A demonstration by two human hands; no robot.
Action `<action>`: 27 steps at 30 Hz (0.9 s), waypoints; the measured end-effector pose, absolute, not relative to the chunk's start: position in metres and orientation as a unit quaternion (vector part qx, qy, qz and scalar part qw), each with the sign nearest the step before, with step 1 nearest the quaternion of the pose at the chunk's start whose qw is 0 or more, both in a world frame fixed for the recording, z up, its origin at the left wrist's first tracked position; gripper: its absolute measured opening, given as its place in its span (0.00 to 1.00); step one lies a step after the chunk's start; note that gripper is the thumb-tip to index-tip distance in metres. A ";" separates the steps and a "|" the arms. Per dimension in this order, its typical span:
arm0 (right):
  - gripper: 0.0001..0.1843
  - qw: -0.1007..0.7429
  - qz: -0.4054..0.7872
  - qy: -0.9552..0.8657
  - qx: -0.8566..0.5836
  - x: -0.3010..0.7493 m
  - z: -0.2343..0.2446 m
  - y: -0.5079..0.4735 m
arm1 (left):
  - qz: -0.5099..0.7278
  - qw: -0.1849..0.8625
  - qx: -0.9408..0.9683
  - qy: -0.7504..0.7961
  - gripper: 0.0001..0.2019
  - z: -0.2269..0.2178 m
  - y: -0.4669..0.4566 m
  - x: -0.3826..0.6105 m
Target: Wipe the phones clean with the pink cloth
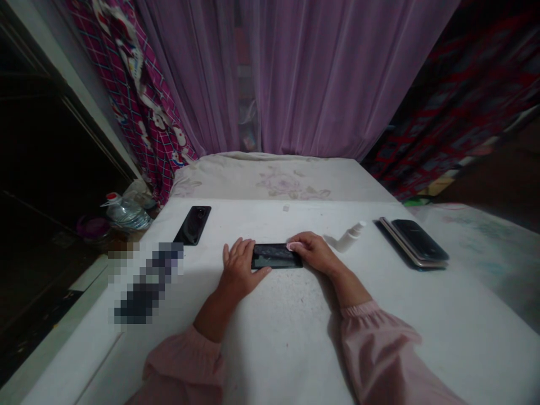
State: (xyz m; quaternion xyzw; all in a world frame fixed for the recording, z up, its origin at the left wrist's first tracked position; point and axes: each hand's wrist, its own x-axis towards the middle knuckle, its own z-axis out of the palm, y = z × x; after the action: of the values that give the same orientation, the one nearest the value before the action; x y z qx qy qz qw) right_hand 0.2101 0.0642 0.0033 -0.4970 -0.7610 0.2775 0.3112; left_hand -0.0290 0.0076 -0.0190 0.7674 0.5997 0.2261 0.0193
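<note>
A black smartphone (pixel 276 260) lies sideways on the white table, its glossy dark face up with pale smears across it. My left hand (pixel 239 270) grips the phone's left end, with the thumb along the near edge and the fingers at the far corner. Pinched in my right hand (pixel 316 252) is a small pale pinkish pad (pixel 295 246), pressed on the phone near its right far corner. That hand's fingertips are partly hidden. Just right of it a small white bottle (pixel 351 236) appears tilted.
Another dark phone (pixel 194 225) lies at the left, with a pixelated patch (pixel 147 287) nearer me. Several stacked phones (pixel 415 242) are on the right. A floral cloth (pixel 291 183) covers the table's far part before purple curtains (pixel 329 79). A plastic bottle (pixel 126 211) stands beyond the left edge.
</note>
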 end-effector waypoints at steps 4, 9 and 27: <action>0.04 0.258 0.353 -0.792 -0.427 0.216 0.009 0.064 | 0.225 0.031 0.767 0.600 0.32 -0.018 0.008 -0.029; 0.02 0.221 0.398 -0.790 -0.410 0.221 0.013 0.062 | 0.225 0.036 0.767 0.600 0.31 -0.019 0.009 -0.030; 0.10 0.284 0.173 -0.770 -0.545 0.191 0.005 0.062 | 0.207 0.057 0.779 0.589 0.31 -0.016 0.011 -0.035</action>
State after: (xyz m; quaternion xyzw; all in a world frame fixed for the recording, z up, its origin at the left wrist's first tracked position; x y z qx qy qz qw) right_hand 0.1912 0.0621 0.0054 -0.5448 -0.7696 0.1731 0.2844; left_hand -0.0346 0.0111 -0.0157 0.7792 0.5888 0.2070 0.0574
